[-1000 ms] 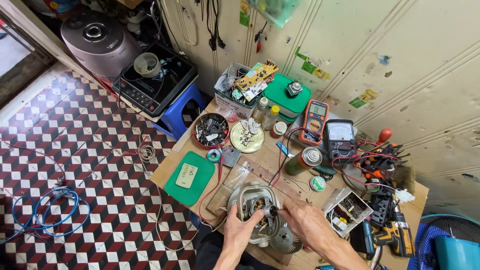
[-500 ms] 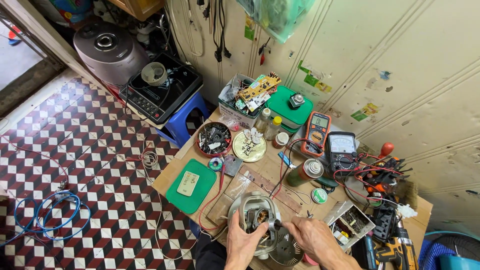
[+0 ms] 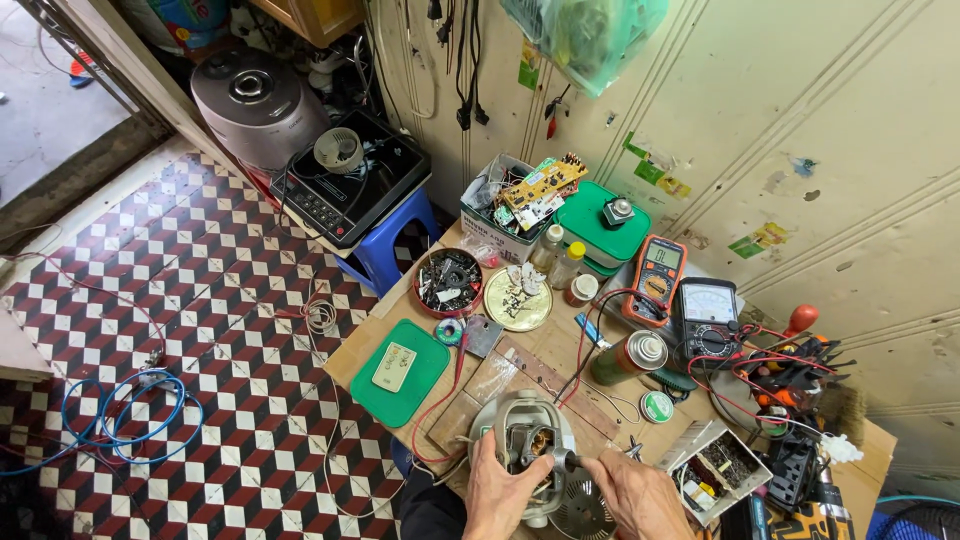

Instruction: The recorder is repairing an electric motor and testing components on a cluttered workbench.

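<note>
At the near edge of the wooden table, the left hand is wrapped around the side of a grey motor housing, fingers curled closed against its body. The housing stands upright with copper windings showing inside its open top. The right hand lies just beside it, fingers folded; it seems to pinch a small metal part at the housing's side, though how firmly cannot be told. A round grille sits partly under the right hand.

To the right, a small open box holds a jumble of little parts and wires. To the left, a green lid lies flat with a pale switch plate on it. Beyond the housing stand a green spray can and a small roll of tape.

Farther back, a round red-rimmed tin is filled with dark screws and small hardware, and beside it a gold round lid carries a few pale pieces. An orange multimeter and a black analogue meter lie to the right, red leads trailing. Against the wall, a cardboard box is stuffed with circuit boards, next to a green lidded container with a small knob-like part on top.

On the tiled floor beyond, a blue stool bears a black induction cooker, with a grey rice cooker behind.
</note>
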